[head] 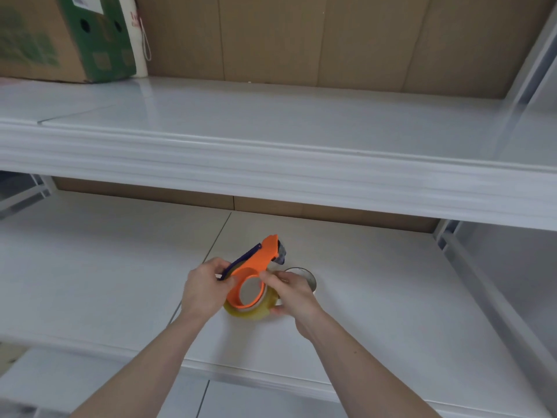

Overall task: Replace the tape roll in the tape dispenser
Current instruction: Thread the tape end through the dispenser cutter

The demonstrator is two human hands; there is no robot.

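An orange tape dispenser (261, 257) with a dark blue edge is held above the middle white shelf (105, 267). A yellowish clear tape roll (256, 310) sits around its round hub. My left hand (205, 289) pinches the dispenser's left rim. My right hand (289, 292) grips the tape roll from the right, thumb on the orange ring. Behind my right hand a second roll (304, 274), greyish with a thin wall, rests on the shelf, partly hidden.
The upper white shelf (271, 164) juts out above the hands. A brown and green cardboard box (60, 37) stands on it at the far left beside a white bag (135, 34). Brown cardboard (301, 40) lines the back. A shelf upright (482, 282) runs at the right.
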